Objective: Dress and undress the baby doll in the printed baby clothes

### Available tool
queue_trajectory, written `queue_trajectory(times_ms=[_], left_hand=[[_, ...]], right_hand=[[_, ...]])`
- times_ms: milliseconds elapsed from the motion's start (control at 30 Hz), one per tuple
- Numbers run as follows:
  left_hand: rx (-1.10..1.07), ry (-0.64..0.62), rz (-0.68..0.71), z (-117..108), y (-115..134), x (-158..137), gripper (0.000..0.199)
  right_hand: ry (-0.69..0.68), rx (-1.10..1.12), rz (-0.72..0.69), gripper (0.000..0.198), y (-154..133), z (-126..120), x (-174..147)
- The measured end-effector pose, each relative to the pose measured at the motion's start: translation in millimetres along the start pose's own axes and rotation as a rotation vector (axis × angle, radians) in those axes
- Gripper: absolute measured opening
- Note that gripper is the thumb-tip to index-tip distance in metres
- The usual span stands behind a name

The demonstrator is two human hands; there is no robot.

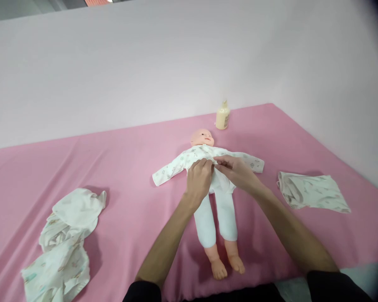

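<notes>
A baby doll (pixel 203 137) lies on its back, head toward the wall and bare feet toward me. It wears a white printed long-sleeved baby shirt (pixel 191 156), its sleeves spread out to both sides. White cloth covers the legs down to the shins. My left hand (pixel 200 176) is closed on the front of the shirt at the chest, its fingers curled. Beside it my right hand (pixel 234 168) pinches the shirt front between thumb and fingers. The two hands nearly meet, and the bit of cloth at the fingertips is mostly hidden.
A pink sheet (pixel 129 167) covers the table. Behind the doll's head stands a cream pump bottle (pixel 222 116). Crumpled printed baby clothes (pixel 64 243) lie at the left, and a folded printed cloth (pixel 315 191) at the right. A pale wall (pixel 145 67) rises behind.
</notes>
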State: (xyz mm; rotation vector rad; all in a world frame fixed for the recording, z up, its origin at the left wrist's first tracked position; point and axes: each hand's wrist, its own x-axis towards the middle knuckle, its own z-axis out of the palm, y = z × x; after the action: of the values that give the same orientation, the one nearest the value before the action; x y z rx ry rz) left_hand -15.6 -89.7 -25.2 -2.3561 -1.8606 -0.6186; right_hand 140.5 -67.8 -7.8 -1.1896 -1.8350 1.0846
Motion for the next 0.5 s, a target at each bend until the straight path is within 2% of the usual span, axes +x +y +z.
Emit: queue_trajectory(times_ms=[167, 300, 500], left_hand=[[-0.061, 0.013, 0.003, -1.9, -2.4, 0.5, 0.024], [-0.123, 0.013, -0.003, -3.6, -4.0, 0.5, 0.023], [-0.293, 0.033, -0.023, -5.1, -8.2, 1.8, 0.022]], right_hand=[[0.000, -0.018, -0.061, 0.016, 3.9, 3.2, 1.6], [-0.030, -0.020, -0.101, 0.022, 1.0, 2.2, -0.3], [-0.017, 0.147, -0.041, 0.025, 4.1, 0.9, 3.3]])
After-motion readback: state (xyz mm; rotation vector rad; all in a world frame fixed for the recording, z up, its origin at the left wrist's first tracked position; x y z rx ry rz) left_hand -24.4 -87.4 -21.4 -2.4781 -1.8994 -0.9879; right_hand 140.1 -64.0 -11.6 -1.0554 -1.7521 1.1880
